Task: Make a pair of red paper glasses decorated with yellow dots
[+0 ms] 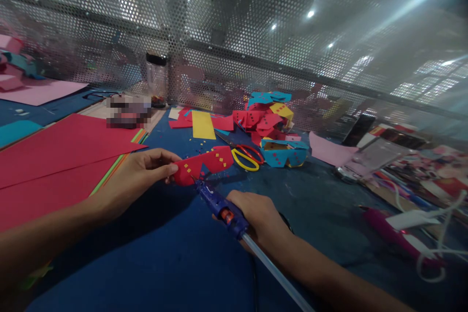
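Observation:
My left hand [137,178] pinches the left end of a red paper eye mask [212,160], thumb on its front. Small yellow squares are dotted over both sides of the mask. In my right hand [261,214] is a blue hot glue gun [221,204], with a long clear glue stick [274,268] coming out of its back. The gun's nozzle is at the mask's lower edge, near the middle; whether it touches I cannot tell. Just beyond the mask lie scissors [246,158] with red and yellow handles, and tiny paper bits are scattered around there.
Large red paper sheets [66,156] cover the left. A heap of folded paper masks [266,117] and a blue mask [283,153] stand at the back. A yellow paper piece [204,124], a lidded jar [156,80] and a magenta tool [398,234] are also around. Perforated metal panels rise behind.

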The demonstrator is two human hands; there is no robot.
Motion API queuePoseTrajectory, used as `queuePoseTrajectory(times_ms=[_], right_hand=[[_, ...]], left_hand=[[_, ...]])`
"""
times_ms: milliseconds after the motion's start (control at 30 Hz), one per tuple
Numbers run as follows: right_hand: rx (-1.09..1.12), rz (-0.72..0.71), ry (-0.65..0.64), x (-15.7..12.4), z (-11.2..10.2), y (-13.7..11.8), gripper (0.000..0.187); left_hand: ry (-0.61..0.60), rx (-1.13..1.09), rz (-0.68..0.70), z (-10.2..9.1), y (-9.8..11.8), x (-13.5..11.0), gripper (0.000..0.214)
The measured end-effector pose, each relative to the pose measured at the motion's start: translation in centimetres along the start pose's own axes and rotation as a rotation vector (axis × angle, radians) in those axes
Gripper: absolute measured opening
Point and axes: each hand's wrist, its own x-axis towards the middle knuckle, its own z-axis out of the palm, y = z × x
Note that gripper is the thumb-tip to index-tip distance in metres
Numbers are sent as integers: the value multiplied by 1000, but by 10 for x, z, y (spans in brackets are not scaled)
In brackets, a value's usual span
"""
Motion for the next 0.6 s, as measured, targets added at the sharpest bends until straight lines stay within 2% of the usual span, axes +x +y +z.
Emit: queuePoseTrajectory(times_ms=[367,600], right_hand=[[-9,1,1,-1,1,2,12],[-9,8,6,-1,-1,-1,7]], left_hand=[[-1,0,0,-1,-3,1,21],[6,-4,-2,0,-3,0,23]])
